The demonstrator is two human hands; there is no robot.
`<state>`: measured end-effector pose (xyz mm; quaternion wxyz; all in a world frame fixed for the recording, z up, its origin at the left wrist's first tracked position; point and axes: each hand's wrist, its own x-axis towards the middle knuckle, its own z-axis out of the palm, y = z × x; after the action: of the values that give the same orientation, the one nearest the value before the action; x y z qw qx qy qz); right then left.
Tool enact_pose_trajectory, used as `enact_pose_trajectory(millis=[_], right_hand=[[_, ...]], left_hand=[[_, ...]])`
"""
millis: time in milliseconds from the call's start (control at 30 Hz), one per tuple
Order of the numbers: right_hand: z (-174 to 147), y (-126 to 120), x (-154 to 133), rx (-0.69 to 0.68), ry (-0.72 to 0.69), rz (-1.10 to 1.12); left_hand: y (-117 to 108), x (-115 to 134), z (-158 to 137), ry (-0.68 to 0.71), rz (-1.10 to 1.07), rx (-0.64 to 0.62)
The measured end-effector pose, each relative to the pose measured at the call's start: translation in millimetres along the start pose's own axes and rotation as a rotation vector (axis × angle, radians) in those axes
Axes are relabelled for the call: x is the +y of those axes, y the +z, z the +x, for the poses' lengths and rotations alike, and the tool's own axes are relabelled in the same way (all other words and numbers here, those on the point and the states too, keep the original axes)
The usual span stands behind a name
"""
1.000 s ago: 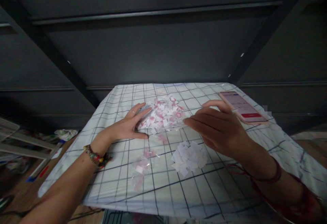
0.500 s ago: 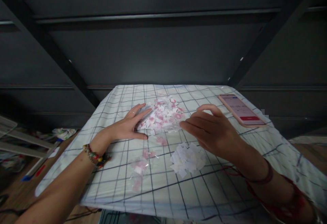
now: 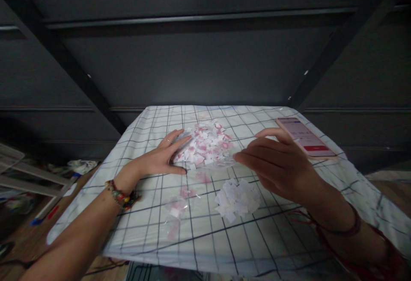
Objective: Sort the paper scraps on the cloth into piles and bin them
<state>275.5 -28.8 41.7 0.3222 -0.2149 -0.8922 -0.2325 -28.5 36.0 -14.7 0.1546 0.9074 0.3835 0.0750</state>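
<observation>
A heap of small white paper pieces and pink-and-white packets (image 3: 204, 144) lies on the checked cloth, with clear plastic (image 3: 226, 161) showing along its front right edge. My left hand (image 3: 163, 157) is open, fingers and thumb spread against the left side of the heap. At the heap's right side my right hand (image 3: 279, 165) is closed in a pinch, its fingertips at the edge of the clear plastic. Below it sits a smaller pile of white paper pieces (image 3: 237, 199). Several clear packets with pink contents (image 3: 176, 207) lie in a line nearer me.
A phone in a pink case (image 3: 306, 137) lies at the right, its screen lit, partly behind my right hand. The table with its checked cloth (image 3: 141, 234) stands against a dark panelled wall (image 3: 192, 67). A pale wooden frame (image 3: 32, 182) is at the left on the floor.
My right hand has moved a little to the right, and the edge of the clear plastic has stretched the same way. My left hand has stayed in place.
</observation>
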Motion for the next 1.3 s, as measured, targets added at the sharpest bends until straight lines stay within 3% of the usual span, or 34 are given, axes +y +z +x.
enact_pose_trajectory(millis=[567,767,900,1133,1300], right_hand=[[-1,-7,0,-0.074,0.011,0.084],[4,-5,-9,0.022,-0.014,0.111],[2,-2,-6,-0.033,0.013,0.010],[7,1,-19,-0.008,-0.032,0.149],[1,-3,-11,-0.002,0.005,0.122]], left_hand=[[1,-2,-1,-0.001,-0.025,0.005],[1,-3,-1,-0.002,-0.023,0.005],[1,-4,-1,-0.005,-0.005,-0.007],[0,-1,-1,-0.012,0.014,0.001],[-1,-2,-2,-0.015,0.015,0.012]])
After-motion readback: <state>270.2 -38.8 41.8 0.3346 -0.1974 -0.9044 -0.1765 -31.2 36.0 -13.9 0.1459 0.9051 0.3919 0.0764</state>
